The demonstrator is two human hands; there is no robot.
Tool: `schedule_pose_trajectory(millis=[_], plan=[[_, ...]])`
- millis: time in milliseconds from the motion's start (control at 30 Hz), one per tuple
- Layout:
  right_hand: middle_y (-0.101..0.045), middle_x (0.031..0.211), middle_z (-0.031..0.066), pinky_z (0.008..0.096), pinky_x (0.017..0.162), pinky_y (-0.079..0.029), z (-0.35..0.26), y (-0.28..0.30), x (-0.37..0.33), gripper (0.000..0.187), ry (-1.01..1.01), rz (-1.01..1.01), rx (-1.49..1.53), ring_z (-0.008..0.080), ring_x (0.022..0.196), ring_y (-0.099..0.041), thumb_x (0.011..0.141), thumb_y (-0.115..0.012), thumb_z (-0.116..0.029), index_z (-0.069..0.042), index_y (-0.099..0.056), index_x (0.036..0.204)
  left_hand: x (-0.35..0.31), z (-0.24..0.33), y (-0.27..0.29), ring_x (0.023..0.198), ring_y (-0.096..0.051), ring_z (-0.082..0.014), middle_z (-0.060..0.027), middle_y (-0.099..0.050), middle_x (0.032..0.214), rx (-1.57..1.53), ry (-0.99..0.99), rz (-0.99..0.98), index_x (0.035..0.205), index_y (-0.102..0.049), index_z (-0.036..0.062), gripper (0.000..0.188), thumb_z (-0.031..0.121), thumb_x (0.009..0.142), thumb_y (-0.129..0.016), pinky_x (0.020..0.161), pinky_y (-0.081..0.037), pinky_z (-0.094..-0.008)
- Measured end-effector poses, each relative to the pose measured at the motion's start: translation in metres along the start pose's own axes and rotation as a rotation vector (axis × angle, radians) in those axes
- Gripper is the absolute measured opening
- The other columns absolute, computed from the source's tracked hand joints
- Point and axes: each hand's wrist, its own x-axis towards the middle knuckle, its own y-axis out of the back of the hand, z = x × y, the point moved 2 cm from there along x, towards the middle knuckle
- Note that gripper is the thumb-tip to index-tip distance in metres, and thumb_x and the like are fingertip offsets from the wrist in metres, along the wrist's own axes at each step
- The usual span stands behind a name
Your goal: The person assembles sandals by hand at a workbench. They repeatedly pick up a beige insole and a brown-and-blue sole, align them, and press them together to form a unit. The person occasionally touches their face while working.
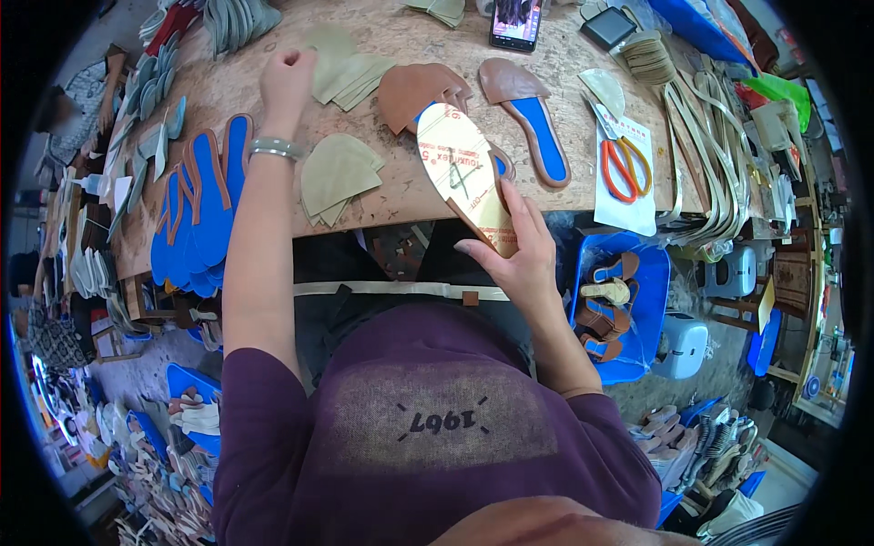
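My right hand (523,246) grips a shoe insole (464,173) between thumb and fingers, its pale printed underside up and a brown edge showing. Curled closed, my left hand (288,84) is over the far left of the table, beside fanned olive-green leather pieces (350,75); what its fingers hold, if anything, is hidden. Closer to me lies a second fan of olive pieces (339,175). Brown leather uppers (414,96) are stacked behind the held insole. To their right rests a blue insole (546,136) with brown edging and a brown upper at its far end.
Blue insoles (196,237) overlap at the table's left edge. Orange-and-yellow-handled scissors (621,173) lie on white paper at right, near hanging strips (710,155). A phone (516,23) stands at the back. Below the right edge, a blue bin (637,346) holds sandals.
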Motion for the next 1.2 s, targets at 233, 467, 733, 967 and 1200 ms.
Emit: schedule_pose_trajectory(millis=[233, 467, 733, 967, 1200], plan=[[-0.058, 0.110, 0.0198, 0.0364, 0.087, -0.048, -0.002, 0.003, 0.005, 0.079, 0.051, 0.057, 0.062, 0.0314, 0.100, -0.060, 0.072, -0.080, -0.018, 0.006, -0.042, 0.137, -0.085, 0.020, 0.004, 0.116, -0.057, -0.0329, -0.0198, -0.058, 0.123, -1.645, 0.360, -0.269, 0.124, -0.050, -0.0043, 0.039, 0.012, 0.088, -0.052, 0.099, -0.048, -0.0464], [-0.052, 0.130, 0.0205, 0.0359, 0.102, -0.040, -0.012, -0.005, 0.007, 0.083, -0.016, 0.033, 0.117, 0.0287, 0.120, -0.053, 0.072, -0.082, -0.021, 0.007, -0.041, 0.138, -0.161, 0.025, -0.042, 0.126, -0.050, -0.0347, -0.0208, -0.050, 0.136, -2.109, 0.609, -0.665, 0.135, -0.042, -0.0040, 0.043, 0.020, 0.100, -0.040, 0.107, -0.040, -0.0493], [-0.056, 0.126, 0.0188, 0.0355, 0.099, -0.043, -0.016, -0.007, 0.014, 0.081, 0.027, 0.150, -0.051, 0.0297, 0.115, -0.056, 0.070, -0.083, -0.015, 0.004, -0.044, 0.137, -0.175, 0.062, -0.044, 0.135, -0.039, -0.0347, -0.0202, -0.043, 0.143, -2.133, 0.481, -0.790, 0.142, -0.035, -0.0006, 0.052, 0.034, 0.105, -0.028, 0.113, -0.031, -0.0515], [-0.056, 0.128, 0.0185, 0.0360, 0.099, -0.043, -0.011, -0.012, 0.011, 0.078, 0.051, 0.173, -0.063, 0.0274, 0.117, -0.055, 0.071, -0.082, -0.012, 0.004, -0.044, 0.138, -0.176, 0.060, -0.039, 0.136, -0.038, -0.0345, -0.0197, -0.040, 0.146, -2.040, 0.495, -0.696, 0.143, -0.034, -0.0004, 0.052, 0.034, 0.105, -0.028, 0.112, -0.033, -0.0523], [-0.054, 0.128, 0.0215, 0.0380, 0.100, -0.044, 0.014, 0.021, 0.020, 0.073, 0.021, 0.356, -0.092, 0.0297, 0.119, -0.055, 0.072, -0.082, -0.011, 0.009, -0.046, 0.133, -0.096, 0.029, -0.022, 0.116, -0.057, -0.0291, -0.0131, -0.058, 0.126, -1.472, 0.371, -0.048, 0.132, -0.046, 0.0023, 0.037, 0.022, 0.101, -0.045, 0.098, -0.047, -0.0454]])
